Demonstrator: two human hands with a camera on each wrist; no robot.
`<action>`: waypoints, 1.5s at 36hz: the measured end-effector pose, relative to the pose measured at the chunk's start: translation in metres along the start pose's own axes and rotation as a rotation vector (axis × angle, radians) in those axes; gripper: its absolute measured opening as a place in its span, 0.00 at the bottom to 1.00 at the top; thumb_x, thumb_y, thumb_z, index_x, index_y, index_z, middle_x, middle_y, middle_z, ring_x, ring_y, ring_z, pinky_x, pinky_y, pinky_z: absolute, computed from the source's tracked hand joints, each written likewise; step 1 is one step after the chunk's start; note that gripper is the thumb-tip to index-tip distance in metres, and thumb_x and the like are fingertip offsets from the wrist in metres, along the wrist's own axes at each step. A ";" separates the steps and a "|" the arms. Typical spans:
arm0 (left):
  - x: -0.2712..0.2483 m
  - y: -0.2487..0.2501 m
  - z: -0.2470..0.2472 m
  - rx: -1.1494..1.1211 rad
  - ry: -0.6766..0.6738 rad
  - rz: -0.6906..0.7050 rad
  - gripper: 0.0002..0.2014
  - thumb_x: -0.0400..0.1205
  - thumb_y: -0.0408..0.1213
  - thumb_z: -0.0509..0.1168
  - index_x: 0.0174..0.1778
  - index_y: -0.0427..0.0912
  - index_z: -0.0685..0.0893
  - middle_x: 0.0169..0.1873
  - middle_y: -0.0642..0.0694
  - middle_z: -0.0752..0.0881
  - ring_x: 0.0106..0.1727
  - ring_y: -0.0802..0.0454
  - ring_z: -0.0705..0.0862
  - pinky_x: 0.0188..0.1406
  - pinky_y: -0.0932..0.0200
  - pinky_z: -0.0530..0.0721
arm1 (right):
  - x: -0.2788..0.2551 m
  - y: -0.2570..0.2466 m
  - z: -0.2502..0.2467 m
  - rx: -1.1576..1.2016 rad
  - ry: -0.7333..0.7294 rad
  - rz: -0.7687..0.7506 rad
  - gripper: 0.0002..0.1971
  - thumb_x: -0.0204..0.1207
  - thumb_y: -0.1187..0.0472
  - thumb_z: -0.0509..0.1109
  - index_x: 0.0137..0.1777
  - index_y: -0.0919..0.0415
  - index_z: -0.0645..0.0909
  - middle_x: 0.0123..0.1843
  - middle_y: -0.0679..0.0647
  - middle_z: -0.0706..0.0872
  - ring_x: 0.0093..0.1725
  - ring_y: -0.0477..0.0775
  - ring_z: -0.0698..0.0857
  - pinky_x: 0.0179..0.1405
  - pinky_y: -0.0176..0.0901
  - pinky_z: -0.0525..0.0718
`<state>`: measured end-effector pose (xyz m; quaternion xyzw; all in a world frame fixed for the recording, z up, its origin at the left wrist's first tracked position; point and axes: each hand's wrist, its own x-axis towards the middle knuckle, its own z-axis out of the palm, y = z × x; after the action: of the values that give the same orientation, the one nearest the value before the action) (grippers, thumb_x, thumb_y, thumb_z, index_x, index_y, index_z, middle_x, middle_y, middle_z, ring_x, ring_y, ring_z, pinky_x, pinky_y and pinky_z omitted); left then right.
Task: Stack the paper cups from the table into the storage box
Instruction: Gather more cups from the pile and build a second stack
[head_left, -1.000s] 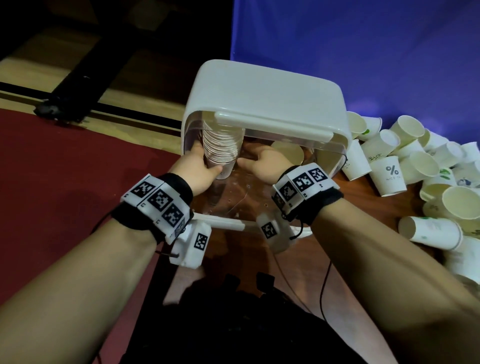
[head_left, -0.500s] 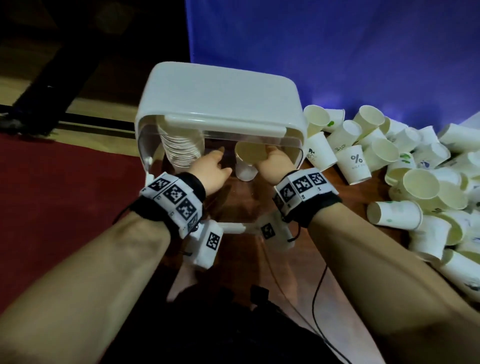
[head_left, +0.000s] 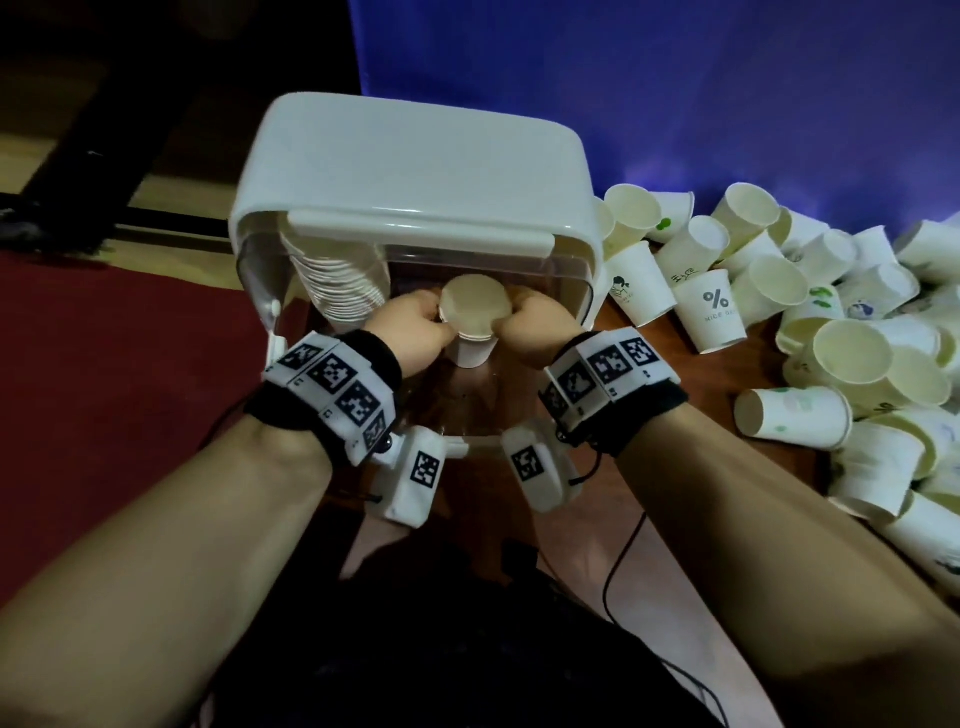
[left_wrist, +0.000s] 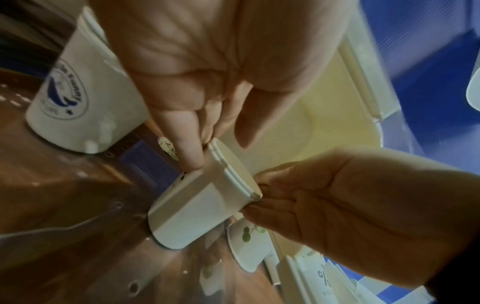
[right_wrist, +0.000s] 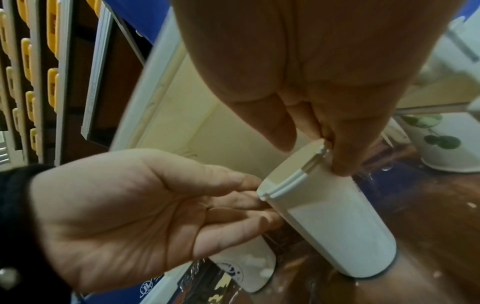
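Wooden table (head_left: 649, 374) — storage box (head_left: 415, 171) holds tall cup stack (head_left: 337, 286), perhaps dozens; both hands' fingers (left_wrist: 192, 148) pinch short stack (head_left: 472, 322).

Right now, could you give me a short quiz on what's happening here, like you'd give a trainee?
1. True or false: both hands hold the short cup stack by its rim, inside the storage box.
2. Where do the loose cups lie? A) to the person's right, on the table B) on the red floor C) on the box lid
3. Fill in: the tall stack stands at the box's ____ side.

Key: 1 true, left hand and right hand each pinch the rim; 2 A; 3 left.
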<state>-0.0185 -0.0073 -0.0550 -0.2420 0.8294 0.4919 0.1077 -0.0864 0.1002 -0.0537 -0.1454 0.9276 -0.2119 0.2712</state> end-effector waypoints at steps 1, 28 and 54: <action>-0.005 -0.002 0.000 -0.012 -0.012 0.001 0.14 0.80 0.30 0.62 0.61 0.32 0.80 0.59 0.30 0.83 0.62 0.34 0.81 0.65 0.41 0.77 | -0.005 0.000 0.002 0.001 -0.005 -0.010 0.20 0.78 0.68 0.58 0.71 0.67 0.70 0.71 0.63 0.76 0.70 0.61 0.74 0.62 0.40 0.71; -0.076 0.068 0.065 0.408 0.161 0.407 0.15 0.80 0.38 0.62 0.64 0.47 0.80 0.61 0.46 0.80 0.60 0.49 0.80 0.65 0.53 0.75 | -0.053 0.119 -0.095 0.155 -0.042 -0.131 0.10 0.80 0.59 0.63 0.57 0.62 0.81 0.55 0.60 0.86 0.47 0.55 0.85 0.50 0.47 0.84; 0.102 0.116 0.183 1.105 0.240 -0.091 0.18 0.82 0.39 0.55 0.67 0.40 0.72 0.65 0.36 0.71 0.69 0.36 0.67 0.70 0.46 0.62 | 0.120 0.148 -0.141 -0.569 -0.057 -0.354 0.13 0.79 0.63 0.63 0.61 0.62 0.79 0.58 0.58 0.83 0.53 0.56 0.80 0.48 0.42 0.73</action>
<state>-0.1756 0.1675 -0.0993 -0.2391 0.9588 -0.0515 0.1444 -0.2863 0.2264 -0.0693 -0.3800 0.9019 0.0158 0.2045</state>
